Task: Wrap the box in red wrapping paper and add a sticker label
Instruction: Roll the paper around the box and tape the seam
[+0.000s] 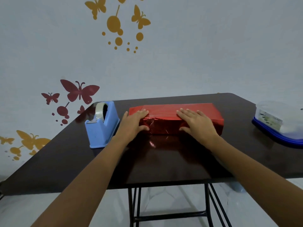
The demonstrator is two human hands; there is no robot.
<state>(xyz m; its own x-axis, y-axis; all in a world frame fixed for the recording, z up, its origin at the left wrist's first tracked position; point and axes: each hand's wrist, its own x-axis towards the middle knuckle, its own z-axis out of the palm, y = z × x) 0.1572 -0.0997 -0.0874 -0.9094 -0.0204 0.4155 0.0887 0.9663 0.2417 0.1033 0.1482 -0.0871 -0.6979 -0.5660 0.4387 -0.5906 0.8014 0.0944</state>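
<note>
While both hands lie flat on the red box, nothing is being picked up. The left hand has its fingers stretched out over the top near the left end, and its thumb rests on the front side. The right hand does the same further along. Neither hand is gripping; they just press down.

The box sits in the middle of the dark table. It is covered in shiny red paper, with some crinkles on the front between the two thumbs. I think this is the smoothing step, where the paper is pushed snug along the near top edge.

Just left of the box stands a blue tape holder with a roll of clear tape. Well off to the right is a plastic tub with a blue rim. I see no sticker anywhere. Next, I guess, one hand must hold the paper down while the other goes for tape or the sticker.
</note>
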